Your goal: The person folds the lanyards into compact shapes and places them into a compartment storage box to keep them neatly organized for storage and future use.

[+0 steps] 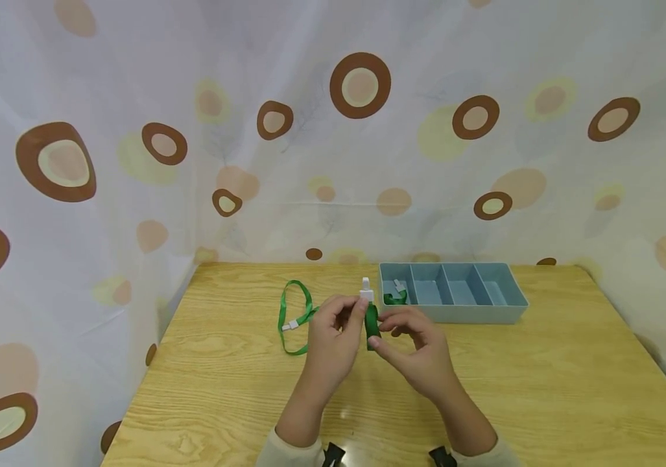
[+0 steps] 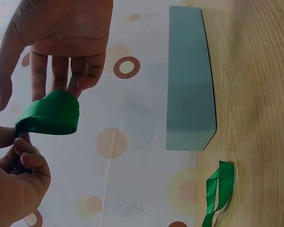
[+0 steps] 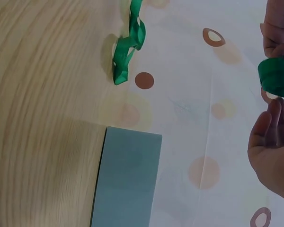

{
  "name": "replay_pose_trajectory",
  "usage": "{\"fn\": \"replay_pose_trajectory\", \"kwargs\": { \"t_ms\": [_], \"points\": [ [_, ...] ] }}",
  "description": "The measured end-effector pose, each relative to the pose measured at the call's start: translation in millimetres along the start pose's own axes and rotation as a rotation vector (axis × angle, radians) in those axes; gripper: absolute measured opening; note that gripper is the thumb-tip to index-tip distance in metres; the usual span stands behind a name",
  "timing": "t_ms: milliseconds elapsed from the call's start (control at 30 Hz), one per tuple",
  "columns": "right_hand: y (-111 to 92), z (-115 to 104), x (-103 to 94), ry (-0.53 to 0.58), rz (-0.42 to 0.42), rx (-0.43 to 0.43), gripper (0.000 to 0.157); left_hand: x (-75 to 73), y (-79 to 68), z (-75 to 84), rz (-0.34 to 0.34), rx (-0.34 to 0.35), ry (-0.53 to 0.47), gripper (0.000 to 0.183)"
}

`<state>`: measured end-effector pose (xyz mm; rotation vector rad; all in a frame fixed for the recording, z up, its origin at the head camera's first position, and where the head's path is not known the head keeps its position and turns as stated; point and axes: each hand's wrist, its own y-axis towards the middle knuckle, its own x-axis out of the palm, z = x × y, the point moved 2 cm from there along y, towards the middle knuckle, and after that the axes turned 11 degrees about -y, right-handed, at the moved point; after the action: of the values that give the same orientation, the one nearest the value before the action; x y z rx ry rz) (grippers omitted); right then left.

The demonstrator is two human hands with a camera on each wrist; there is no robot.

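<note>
Pinching a green ribbon lanyard (image 1: 372, 324) in the left hand (image 1: 335, 327), between thumb and curled fingers, just below its white plastic clip (image 1: 366, 295), upright above the fingertips. Gathered below the clip into a rounded, layered loop, in between both hands and held up over the wood-grain table (image 1: 216, 395). Reaching that loop with the right hand (image 1: 420, 353), fingers loosely extended against the ribbon rather than clenched; cannot tell the thumb's contact for certain. Can see a second green lanyard (image 1: 307, 317) on the table just left of the left hand, laid in an open loop with a white clip of its own. Can see also a pale blue four-compartment tray (image 1: 461, 315) beyond the right hand, with a third green lanyard (image 1: 394, 299) in the leftmost compartment. Behind the table, a patterned cloth (image 1: 309, 224) with brown-ringed shapes.
</note>
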<state>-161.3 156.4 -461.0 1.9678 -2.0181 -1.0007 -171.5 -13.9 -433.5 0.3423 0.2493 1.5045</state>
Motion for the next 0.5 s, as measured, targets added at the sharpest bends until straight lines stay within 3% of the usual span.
{"fn": "replay_pose_trajectory", "kwargs": {
  "t_ms": [200,500],
  "points": [
    [0.2,-0.6,5.9,-0.095,-0.039,0.041,0.037,-1.8,0.5,0.5,0.054,0.022,-0.029,0.022],
    [-0.8,2.2,10.1,-0.115,-0.025,-0.046,0.025,-4.4,1.3,2.0,0.111,0.019,-0.076,0.025]
  ]
}}
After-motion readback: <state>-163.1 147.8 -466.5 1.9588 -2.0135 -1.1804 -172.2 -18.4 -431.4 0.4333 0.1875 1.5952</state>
